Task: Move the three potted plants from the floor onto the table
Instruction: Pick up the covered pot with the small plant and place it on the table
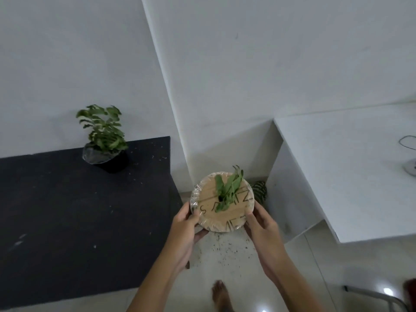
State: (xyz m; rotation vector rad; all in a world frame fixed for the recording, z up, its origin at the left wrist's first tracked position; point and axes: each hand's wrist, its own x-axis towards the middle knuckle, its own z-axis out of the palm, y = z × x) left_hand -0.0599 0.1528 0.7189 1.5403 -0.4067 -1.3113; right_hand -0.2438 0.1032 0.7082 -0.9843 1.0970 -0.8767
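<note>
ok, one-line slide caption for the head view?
Both hands, left hand and right hand, carry second potted plant toward black table; first plant placed.

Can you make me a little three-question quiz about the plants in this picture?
1. True or false: one plant already stands on the black table.
2. What covers the top of the pot that the hands hold? A) a round wooden lid B) a cloth C) nothing
3. Where is the third plant?

Key
1. True.
2. A. The left hand and right hand grip its sides.
3. On the floor, in the corner behind the held pot.
</note>
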